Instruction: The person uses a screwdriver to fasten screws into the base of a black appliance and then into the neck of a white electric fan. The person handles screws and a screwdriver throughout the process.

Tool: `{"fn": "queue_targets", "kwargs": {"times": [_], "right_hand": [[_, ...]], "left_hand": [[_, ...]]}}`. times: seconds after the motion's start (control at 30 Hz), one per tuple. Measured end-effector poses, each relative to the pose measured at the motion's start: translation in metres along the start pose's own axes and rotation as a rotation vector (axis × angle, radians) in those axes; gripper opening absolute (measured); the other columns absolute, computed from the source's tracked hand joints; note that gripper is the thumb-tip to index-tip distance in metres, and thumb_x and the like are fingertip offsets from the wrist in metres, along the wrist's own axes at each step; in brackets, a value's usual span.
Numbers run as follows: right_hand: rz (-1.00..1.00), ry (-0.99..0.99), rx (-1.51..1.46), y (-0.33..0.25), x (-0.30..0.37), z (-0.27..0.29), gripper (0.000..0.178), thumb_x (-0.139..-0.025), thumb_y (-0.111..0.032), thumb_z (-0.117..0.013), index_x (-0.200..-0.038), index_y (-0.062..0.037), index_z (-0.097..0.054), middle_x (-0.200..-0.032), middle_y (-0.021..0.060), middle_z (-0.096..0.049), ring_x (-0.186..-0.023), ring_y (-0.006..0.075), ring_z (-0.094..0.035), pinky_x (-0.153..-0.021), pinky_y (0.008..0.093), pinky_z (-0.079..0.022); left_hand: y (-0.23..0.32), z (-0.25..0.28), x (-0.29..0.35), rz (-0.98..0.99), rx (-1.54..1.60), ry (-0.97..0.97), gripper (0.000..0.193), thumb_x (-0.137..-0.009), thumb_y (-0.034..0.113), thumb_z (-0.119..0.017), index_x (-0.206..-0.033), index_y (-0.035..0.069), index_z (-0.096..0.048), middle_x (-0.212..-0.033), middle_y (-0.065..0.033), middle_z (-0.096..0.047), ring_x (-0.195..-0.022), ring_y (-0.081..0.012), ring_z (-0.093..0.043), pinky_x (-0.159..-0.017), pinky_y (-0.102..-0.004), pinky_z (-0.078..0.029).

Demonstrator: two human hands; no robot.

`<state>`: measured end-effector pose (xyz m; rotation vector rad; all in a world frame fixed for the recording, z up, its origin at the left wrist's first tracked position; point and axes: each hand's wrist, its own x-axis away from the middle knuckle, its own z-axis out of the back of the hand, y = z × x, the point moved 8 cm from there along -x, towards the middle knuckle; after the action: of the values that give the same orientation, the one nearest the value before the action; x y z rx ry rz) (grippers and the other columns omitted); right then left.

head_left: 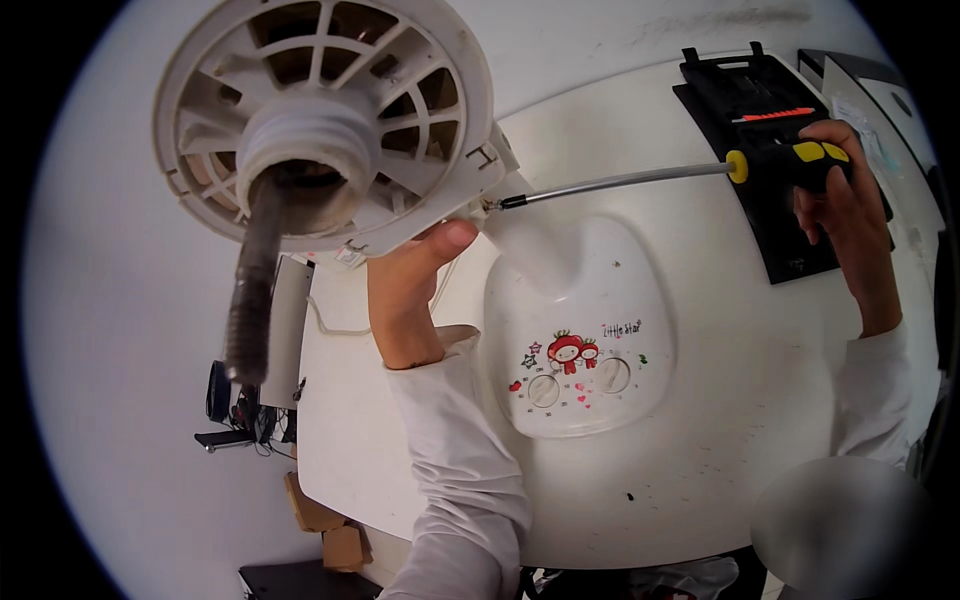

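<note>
A white fan motor housing point(313, 130) with a slotted round face fills the upper left, and a dark metal shaft point(255, 290) sticks out of its hub. My left hand point(408, 285) grips the housing's lower right side, thumb showing and the other fingers hidden. In my right hand point(850, 210) is the black and yellow handle of a long screwdriver point(630, 181). Its dark tip meets the housing's side, close to my left thumb, at what looks like a small screw. Below stands the fan's white base point(590, 285), printed with red cartoon figures and fitted with two round knobs.
An opened black tool case point(730, 90) with an orange tool point(775, 115) in it lies at the back right of the white table point(720, 400). Small dark bits are scattered near the front. Cardboard boxes point(340, 547) sit beyond the left edge.
</note>
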<state>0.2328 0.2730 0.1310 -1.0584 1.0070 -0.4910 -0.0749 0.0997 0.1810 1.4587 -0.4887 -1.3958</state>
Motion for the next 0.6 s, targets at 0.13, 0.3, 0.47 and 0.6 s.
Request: {"fn": "queue_targets", "kwargs": {"times": [0.13, 0.3, 0.47, 0.6], "right_hand": [[-0.007, -0.019, 0.026, 0.003, 0.000, -0.003, 0.042, -0.091, -0.048, -0.041, -0.117, -0.0149, -0.046, -0.068, 0.0017, -0.053, -0.057, 0.0070, -0.055, -0.048, 0.0175, -0.043], [0.010, -0.022, 0.051, 0.000, -0.001, 0.003, 0.044, -0.090, -0.049, -0.042, -0.121, -0.0182, -0.045, -0.069, 0.0022, -0.054, -0.060, 0.0077, -0.057, -0.049, 0.0172, -0.045], [0.031, 0.044, 0.130, -0.007, 0.000, 0.007, 0.049, -0.088, -0.052, -0.044, -0.123, -0.0182, -0.044, -0.069, 0.0024, -0.054, -0.061, 0.0079, -0.057, -0.049, 0.0175, -0.044], [0.049, 0.127, 0.130, -0.006, -0.001, 0.007, 0.047, -0.088, -0.051, -0.043, -0.120, -0.0168, -0.045, -0.067, 0.0015, -0.052, -0.057, 0.0072, -0.054, -0.045, 0.0168, -0.040]], "left_hand": [[0.003, -0.002, 0.000, -0.007, 0.006, -0.019, 0.093, -0.069, 0.035, -0.078, -0.136, 0.000, -0.024, -0.135, -0.0140, -0.037, -0.124, -0.0259, -0.037, -0.103, -0.0405, -0.030], [0.007, -0.001, -0.004, -0.066, 0.010, -0.033, 0.092, -0.069, 0.035, -0.078, -0.136, 0.000, -0.025, -0.134, -0.0139, -0.038, -0.123, -0.0276, -0.039, -0.102, -0.0413, -0.032], [0.012, -0.007, -0.004, -0.092, 0.011, -0.016, 0.094, -0.068, 0.037, -0.078, -0.135, -0.001, -0.026, -0.133, -0.0148, -0.039, -0.122, -0.0316, -0.040, -0.100, -0.0421, -0.034], [0.008, -0.010, -0.002, 0.011, -0.007, 0.004, 0.095, -0.067, 0.039, -0.078, -0.134, -0.003, -0.025, -0.132, -0.0163, -0.039, -0.121, -0.0337, -0.042, -0.100, -0.0417, -0.035]]}}
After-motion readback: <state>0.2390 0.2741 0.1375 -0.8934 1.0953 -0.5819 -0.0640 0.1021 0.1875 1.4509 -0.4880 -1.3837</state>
